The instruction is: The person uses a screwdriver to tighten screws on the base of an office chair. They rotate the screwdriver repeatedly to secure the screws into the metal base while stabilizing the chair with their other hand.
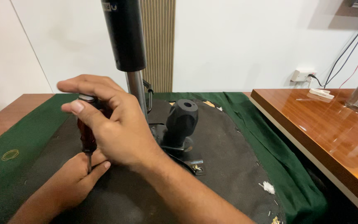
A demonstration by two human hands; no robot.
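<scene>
The right hand [117, 128] is closed around the dark red, glossy handle of a screwdriver [87, 132], with the thumb lying along the top of the handle. The tool stands almost upright, and its thin metal shaft goes down between the fingers of the left hand [73, 180]. The left hand rests on the black fabric underside of an upturned chair seat [224, 166] and pinches the shaft near the tip to guide it. The tip itself is hidden, so I cannot tell what it meets.

The screwdriver looks light and stiff. Its smooth handle may slip, so a full grip around the thick part of the handle seems best, with the other hand low on the shaft.

The seat lies on a dark green cloth [30, 141] that covers a brown wooden desk [5, 120]. From its middle rises the black and chrome gas cylinder column [129, 45], beside a black plastic knob [182, 118] and a metal mounting plate [195, 166]. This assembly is probably heavy and rigid, while the fabric is soft. A small tuft of white stuffing [268, 187] lies on the fabric. To the right stands a second, polished wooden desk [324, 128].
</scene>
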